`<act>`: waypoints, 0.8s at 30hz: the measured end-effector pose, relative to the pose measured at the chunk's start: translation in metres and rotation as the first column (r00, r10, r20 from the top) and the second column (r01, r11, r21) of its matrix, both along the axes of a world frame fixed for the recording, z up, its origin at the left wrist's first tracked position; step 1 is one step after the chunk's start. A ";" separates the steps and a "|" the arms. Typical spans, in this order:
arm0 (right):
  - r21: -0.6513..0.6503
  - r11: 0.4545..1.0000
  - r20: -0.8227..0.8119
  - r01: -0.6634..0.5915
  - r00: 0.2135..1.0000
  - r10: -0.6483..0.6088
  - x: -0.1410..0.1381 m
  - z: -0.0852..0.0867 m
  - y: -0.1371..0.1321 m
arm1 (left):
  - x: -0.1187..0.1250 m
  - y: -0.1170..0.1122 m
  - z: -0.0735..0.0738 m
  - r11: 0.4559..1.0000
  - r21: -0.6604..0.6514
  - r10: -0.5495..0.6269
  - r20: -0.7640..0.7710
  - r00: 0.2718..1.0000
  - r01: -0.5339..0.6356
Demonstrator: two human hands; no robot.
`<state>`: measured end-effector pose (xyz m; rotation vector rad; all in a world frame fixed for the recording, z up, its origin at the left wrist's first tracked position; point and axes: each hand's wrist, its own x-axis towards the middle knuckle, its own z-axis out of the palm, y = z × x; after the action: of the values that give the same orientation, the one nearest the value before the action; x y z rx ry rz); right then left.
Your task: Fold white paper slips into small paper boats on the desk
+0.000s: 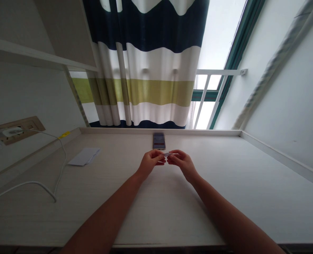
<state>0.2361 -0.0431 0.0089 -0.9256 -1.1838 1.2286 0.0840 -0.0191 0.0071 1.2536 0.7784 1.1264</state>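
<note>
Fingers of my left hand (149, 163) and right hand (184, 164) are pinched narrow, both holding a small pale piece (167, 154) over the table (198, 218). I view a phone (158, 140) just beyond, toward the far edge; white paper (84, 156) lies left.

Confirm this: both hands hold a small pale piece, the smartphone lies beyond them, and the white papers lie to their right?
Wrong side: in the head view, the white papers lie to the left of the left hand. The rest stands.
</note>
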 end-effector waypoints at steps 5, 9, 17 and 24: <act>0.015 1.000 -0.002 0.015 1.000 -0.015 0.000 0.001 0.000 | 0.001 -0.002 0.003 1.000 -0.003 0.020 -0.011 1.000 -0.020; 0.013 0.999 -0.019 0.029 0.999 -0.029 -0.002 0.000 0.001 | 0.002 -0.001 0.002 1.000 -0.003 0.031 0.000 1.000 -0.031; 0.033 0.999 0.004 0.007 1.000 -0.007 -0.002 0.003 -0.001 | 0.000 0.000 -0.001 1.000 0.022 0.020 0.023 1.000 -0.020; 0.030 0.999 0.044 -0.026 0.999 0.025 -0.002 0.006 -0.003 | -0.001 0.000 0.000 1.000 0.013 -0.004 0.024 1.000 0.003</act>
<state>0.2344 -0.0463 0.0145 -0.9214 -1.2489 1.2125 0.0835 -0.0190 0.0068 1.2497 0.7515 1.1434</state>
